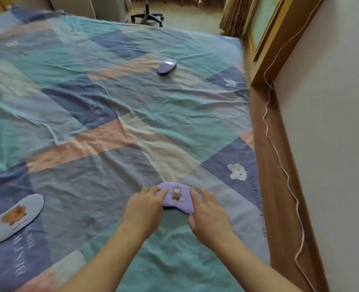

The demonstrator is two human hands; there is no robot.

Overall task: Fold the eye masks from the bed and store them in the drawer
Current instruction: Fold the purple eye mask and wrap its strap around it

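A purple eye mask (177, 196) with a small bear print lies flat on the bed near its right side. My left hand (144, 209) rests on the mask's left end and my right hand (208, 213) on its right end, fingers over the fabric and thumb at the lower edge. A pale blue eye mask (14, 218) with a brown bear lies flat at the near left. A third, purple eye mask (167, 65) lies farther up the bed. No drawer is in view.
The patchwork bedspread (102, 127) in teal, blue and pink covers the whole bed. A wooden bed frame (279, 165) runs along the right, with a white cable (279, 157) against the wall. An office chair base (148, 16) stands beyond the bed.
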